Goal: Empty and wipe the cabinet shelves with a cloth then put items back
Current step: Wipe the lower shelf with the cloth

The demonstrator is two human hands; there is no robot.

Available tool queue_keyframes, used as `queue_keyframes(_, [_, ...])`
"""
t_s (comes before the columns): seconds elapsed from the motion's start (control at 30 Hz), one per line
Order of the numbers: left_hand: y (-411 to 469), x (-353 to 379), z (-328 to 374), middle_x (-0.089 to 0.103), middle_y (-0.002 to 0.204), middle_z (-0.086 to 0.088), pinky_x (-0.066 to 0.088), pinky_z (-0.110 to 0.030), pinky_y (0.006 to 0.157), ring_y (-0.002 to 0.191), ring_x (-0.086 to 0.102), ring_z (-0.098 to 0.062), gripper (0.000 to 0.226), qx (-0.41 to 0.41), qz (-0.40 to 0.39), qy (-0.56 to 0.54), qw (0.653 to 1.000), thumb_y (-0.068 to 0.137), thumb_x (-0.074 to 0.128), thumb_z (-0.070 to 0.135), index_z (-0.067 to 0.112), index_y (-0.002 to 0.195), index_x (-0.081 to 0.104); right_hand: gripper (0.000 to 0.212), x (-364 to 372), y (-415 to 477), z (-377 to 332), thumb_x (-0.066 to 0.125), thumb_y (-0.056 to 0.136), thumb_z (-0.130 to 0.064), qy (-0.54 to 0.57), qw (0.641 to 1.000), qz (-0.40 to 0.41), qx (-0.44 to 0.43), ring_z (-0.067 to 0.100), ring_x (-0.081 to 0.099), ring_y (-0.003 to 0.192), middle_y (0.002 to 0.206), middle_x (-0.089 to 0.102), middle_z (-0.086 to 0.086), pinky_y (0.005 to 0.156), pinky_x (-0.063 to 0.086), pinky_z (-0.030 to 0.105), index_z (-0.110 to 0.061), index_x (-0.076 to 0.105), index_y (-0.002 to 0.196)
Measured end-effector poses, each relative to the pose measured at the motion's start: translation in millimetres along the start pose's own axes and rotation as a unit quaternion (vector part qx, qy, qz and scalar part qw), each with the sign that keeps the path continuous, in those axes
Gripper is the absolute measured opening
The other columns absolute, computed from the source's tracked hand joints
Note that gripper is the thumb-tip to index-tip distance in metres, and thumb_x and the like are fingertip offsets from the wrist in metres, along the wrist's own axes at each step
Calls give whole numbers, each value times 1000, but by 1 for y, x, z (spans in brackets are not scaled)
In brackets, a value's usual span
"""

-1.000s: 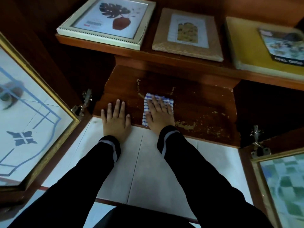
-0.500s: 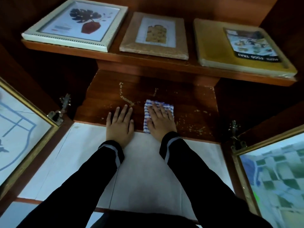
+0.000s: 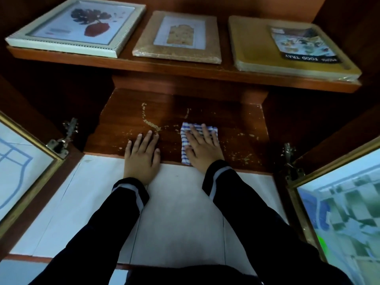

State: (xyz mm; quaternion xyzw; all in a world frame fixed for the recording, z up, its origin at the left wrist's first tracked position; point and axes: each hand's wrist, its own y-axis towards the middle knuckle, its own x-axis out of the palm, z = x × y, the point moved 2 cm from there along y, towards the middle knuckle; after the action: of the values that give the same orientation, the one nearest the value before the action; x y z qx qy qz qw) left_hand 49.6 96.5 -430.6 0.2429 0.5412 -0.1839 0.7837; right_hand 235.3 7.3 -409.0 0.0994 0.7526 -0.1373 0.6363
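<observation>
One folded blue-and-white checked cloth (image 3: 184, 139) lies flat on the lower cabinet shelf (image 3: 236, 120) beneath the straight, spread fingers (image 3: 203, 131) of the right hand (image 3: 202, 150), which press it down without curling round it. Left of those fingers, clear of the cloth, the left hand (image 3: 143, 157) rests palm-down on the shelf edge, fingers straight, holding nothing. Beyond the fingertips, on the upper shelf (image 3: 185, 68), lie a white frame (image 3: 76, 27), a brown frame (image 3: 178, 38) and a yellow tray box (image 3: 257, 48)

Blue-white checked cloth (image 3: 186, 140); dark brown shelf (image 3: 226, 120), pale flecks; black sleeves (image 3: 127, 204)
</observation>
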Motion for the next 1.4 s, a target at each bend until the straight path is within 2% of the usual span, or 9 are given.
queue_keyframes(0.2, [1, 0, 1, 35, 158, 0, 10, -48, 119, 148, 28, -27, 66, -5, -2, 10, 1000, 94, 16, 45, 24, 150, 43, 57, -8, 10, 11, 17, 103, -45, 13, 996, -2, 87, 19, -14, 149, 163, -9, -8, 119, -12, 45, -30, 5, 156])
queue_keyframes(0.37, [0, -1, 3, 35, 158, -2, 11, -49, 119, 147, 28, -29, 67, -4, -1, 19, 1000, 93, 15, 45, 22, 150, 43, 57, -5, 5, -3, 16, 103, -45, 13, 999, -5, 43, 18, -15, 149, 163, -11, -7, 119, -13, 44, -29, 4, 156])
queue_keyframes(0.47, [0, -2, 7, 28, 161, 0, 4, -48, 120, 151, 19, -26, 68, -23, -17, 21, 999, 93, 13, 46, 24, 153, 36, 56, -4, -9, 6, 23, 102, -45, 20, 999, 34, 29, 20, -2, 150, 164, -1, 0, 119, -6, 42, -32, 14, 155])
queue_keyframes(0.57, [0, -2, 18, 22, 163, 2, -2, -47, 120, 152, 11, -27, 66, -46, -32, 18, 998, 92, 19, 47, 28, 154, 32, 55, -8, -12, 11, 29, 101, -44, 6, 994, 67, 86, 30, 12, 146, 159, 14, 10, 119, 3, 45, -30, 21, 154])
queue_keyframes(0.67, [2, 3, 39, 22, 163, 1, 1, -46, 121, 152, 12, -28, 68, -10, -45, 25, 999, 91, 16, 49, 29, 154, 32, 57, -8, -4, 1, 24, 102, -43, -2, 992, 49, 115, 29, 5, 148, 162, 8, 10, 119, 0, 47, -28, 15, 155])
queue_keyframes(0.8, [4, 9, 52, 27, 162, -1, 6, -45, 120, 151, 19, -27, 68, 22, -42, 21, 999, 92, 15, 47, 25, 153, 36, 56, -5, -9, 1, 21, 103, -42, 7, 998, 15, 56, 21, -7, 150, 164, -5, 2, 119, -7, 45, -31, 7, 156])
queue_keyframes(0.9, [0, 11, 49, 37, 157, -4, 13, -48, 119, 147, 29, -30, 66, 35, -19, 11, 999, 93, 18, 46, 22, 149, 45, 54, -4, -24, 19, 22, 103, -41, 9, 999, 28, 38, 15, -6, 150, 164, -4, -2, 119, -7, 41, -35, 8, 156])
queue_keyframes(1.1, [-1, 11, 50, 37, 157, -4, 12, -48, 119, 147, 28, -30, 66, 32, -21, 8, 999, 93, 18, 46, 22, 149, 44, 56, -7, -7, 30, 18, 103, -42, 13, 989, 18, 144, 20, -5, 150, 164, -5, 1, 119, -8, 45, -31, 5, 156])
queue_keyframes(1.4, [-1, 12, 49, 37, 157, -5, 13, -50, 119, 147, 28, -31, 65, 36, -10, 6, 999, 94, 19, 45, 21, 149, 45, 55, -7, -36, 42, 23, 103, -42, 16, 993, 49, 105, 14, -2, 150, 164, 0, -4, 119, -7, 39, -34, 10, 156])
